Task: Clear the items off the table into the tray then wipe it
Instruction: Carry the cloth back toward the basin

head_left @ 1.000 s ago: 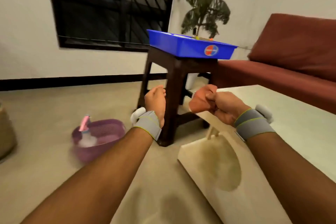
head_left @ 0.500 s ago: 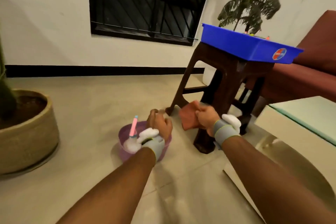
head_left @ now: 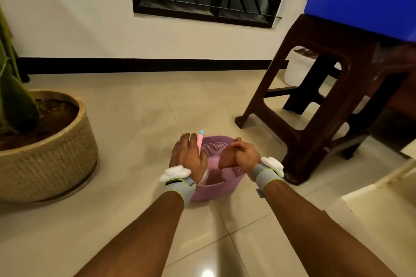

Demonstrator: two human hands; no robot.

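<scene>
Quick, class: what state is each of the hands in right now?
Left hand: open, fingers straight over the purple basket, gripping nothing.
Right hand: closed, gripping the reddish-brown cloth.

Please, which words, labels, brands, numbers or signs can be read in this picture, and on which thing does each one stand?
None can be read.
The tray shows only a plain blue wall here.
The bottle, the basket, the cloth and the wristbands show no lettering.
</scene>
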